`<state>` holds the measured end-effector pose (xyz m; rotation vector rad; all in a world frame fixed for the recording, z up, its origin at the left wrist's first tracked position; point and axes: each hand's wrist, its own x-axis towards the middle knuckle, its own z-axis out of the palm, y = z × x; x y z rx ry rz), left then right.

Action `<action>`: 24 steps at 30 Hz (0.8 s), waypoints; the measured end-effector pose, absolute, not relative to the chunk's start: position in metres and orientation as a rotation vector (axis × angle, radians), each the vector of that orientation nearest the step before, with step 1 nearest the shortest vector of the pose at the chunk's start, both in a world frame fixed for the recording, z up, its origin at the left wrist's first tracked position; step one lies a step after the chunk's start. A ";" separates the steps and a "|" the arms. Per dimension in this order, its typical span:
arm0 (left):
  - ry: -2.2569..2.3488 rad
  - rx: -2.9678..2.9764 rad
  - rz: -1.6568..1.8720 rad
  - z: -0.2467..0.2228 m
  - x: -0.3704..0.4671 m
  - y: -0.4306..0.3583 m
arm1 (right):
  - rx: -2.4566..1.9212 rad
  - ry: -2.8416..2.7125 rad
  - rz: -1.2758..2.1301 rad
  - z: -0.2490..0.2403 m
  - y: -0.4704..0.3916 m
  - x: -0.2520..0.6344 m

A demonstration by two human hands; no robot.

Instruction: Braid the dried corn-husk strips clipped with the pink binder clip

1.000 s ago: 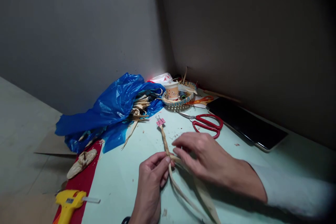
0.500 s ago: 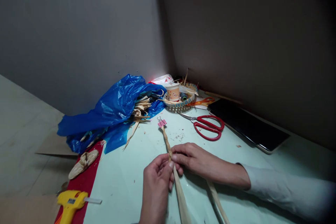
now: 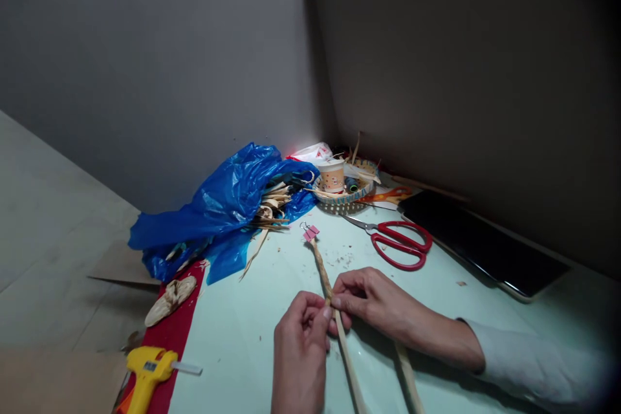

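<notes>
A braid of dried tan leaf strips [image 3: 321, 263] lies on the pale green table [image 3: 242, 336], its far end held by a pink binder clip [image 3: 310, 231]. My left hand [image 3: 299, 349] and my right hand [image 3: 376, 304] both pinch the braid's near end, fingertips meeting. Two loose strips [image 3: 350, 369] trail from the pinch toward the near edge, one partly under my right forearm.
Red scissors [image 3: 400, 242] lie right of the clip, with a dark tablet [image 3: 490, 246] beyond. A blue plastic bag [image 3: 218, 207] with strips, a woven basket [image 3: 342, 194] holding a cup, and orange scissors [image 3: 388, 194] sit at the back corner. A yellow glue gun [image 3: 145, 372] rests at the near left.
My right hand has drawn in from above the strips to pinch the braid beside my left hand. The loose strips now run straighter toward me. The view has shifted slightly left.
</notes>
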<state>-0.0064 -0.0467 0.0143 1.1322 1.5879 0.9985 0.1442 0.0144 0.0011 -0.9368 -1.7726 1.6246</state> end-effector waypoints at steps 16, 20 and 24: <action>2.456 1.803 0.783 0.030 -0.084 0.048 | -1.015 -1.875 1.539 0.003 0.016 0.140; 2.587 1.786 0.607 0.019 -0.098 0.071 | -1.047 -1.864 1.543 0.005 0.014 0.141; 2.594 1.825 0.537 0.014 -0.103 0.065 | -1.047 -1.879 1.544 0.005 0.013 0.140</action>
